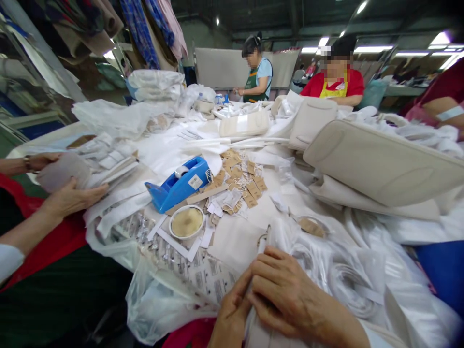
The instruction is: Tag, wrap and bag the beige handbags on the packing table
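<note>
At the table (271,183), lower centre of the frame, a beige piece (264,334) is gripped by curled fingers of left hand (231,307) and right hand (286,287), its long edge running up-frame.

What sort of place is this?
Likely a factory packing area: brown cardboard tags with white strings, a blue plastic tape dispenser, and a person in a red top and yellow apron.

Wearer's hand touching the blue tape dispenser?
No, the left hand and right hand are on a beige item, apart from the dispenser.

The tape dispenser (179,190) is blue, the tags (235,172) brown.
</note>
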`<state>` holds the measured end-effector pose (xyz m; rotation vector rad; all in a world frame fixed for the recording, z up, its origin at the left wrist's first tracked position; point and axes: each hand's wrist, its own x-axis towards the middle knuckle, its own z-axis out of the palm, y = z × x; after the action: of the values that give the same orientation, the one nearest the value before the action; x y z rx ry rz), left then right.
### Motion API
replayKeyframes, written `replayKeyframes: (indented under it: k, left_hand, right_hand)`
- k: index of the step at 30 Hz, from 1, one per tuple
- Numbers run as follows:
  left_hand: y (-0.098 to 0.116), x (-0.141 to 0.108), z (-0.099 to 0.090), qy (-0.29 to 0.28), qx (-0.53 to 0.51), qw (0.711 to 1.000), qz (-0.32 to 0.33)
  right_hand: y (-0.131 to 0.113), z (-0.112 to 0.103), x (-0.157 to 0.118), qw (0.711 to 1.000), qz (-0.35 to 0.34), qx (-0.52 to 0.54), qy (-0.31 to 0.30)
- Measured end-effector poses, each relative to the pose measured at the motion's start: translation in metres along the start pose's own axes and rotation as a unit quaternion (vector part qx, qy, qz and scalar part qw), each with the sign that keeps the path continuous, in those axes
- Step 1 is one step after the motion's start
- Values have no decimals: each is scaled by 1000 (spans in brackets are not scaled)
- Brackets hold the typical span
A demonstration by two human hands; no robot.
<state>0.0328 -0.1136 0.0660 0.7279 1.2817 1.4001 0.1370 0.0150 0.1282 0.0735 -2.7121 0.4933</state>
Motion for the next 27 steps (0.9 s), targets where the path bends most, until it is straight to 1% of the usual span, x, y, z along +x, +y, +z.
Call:
replayKeyframes:
  k: [3,5,7,9,10,11,12,13,14,15,16,17,18,19,21,23,24,25,26,27]
  left_hand:
    - [2,-5,-4,-22,25,999,18]
    - [7,-8,-5,-47,33,998,37]
    - [11,-10,-3,-69,70,994,50]
    - [11,-11,-1,-66,122,989,41]
    - [9,-11,-1,-55,144,987,34]
    - [6,-10,-1,-40,158,986,28]
    - [2,-9,-1,-27,161,986,25]
    - [-2,-8,-3,-17,158,987,26]
    - [-6,-6,-4,-14,152,988,28]
    - [-9,-4,-6,-16,143,989,28]
    - [-12,-2,-7,-21,133,991,24]
    - [-13,0,-9,-27,122,992,18]
    - [-14,2,-10,-31,112,993,12]
    - [-14,2,-10,-31,104,994,7]
    - [-10,2,-10,-28,90,996,-7]
    - [-5,0,-8,-28,72,997,-26]
    - [-2,-1,-7,-31,58,997,-38]
    - [1,-1,-6,-36,42,997,-49]
    - [4,-2,-4,-42,22,997,-60]
    - [7,-2,-3,-47,1,996,-69]
  right_hand:
    - [2,-2,1,1000,0,14,-13]
    - [4,-1,0,999,3,29,-30]
    - [6,2,-1,998,11,41,-44]
    - [7,4,1,998,11,42,-41]
    - [7,2,3,999,5,37,-26]
    - [8,-2,5,1000,-1,29,4]
    - [9,-9,5,998,-1,18,53]
    - [9,-19,3,993,14,4,120]
    - [9,-30,-2,978,47,-14,201]
    - [8,-43,-12,953,98,-34,285]
    - [7,-55,-27,916,163,-54,363]
    - [5,-65,-46,873,235,-66,421]
    - [2,-73,-68,830,312,-71,456]
    - [-1,-76,-92,791,385,-59,471]
    - [-8,-72,-137,729,529,5,434]
    - [-14,-57,-170,673,627,91,381]
    - [-16,-49,-179,651,656,125,360]
    - [-18,-41,-184,635,674,151,346]
    - [-19,-35,-184,626,683,167,338]
    - [-21,-32,-182,625,682,178,334]
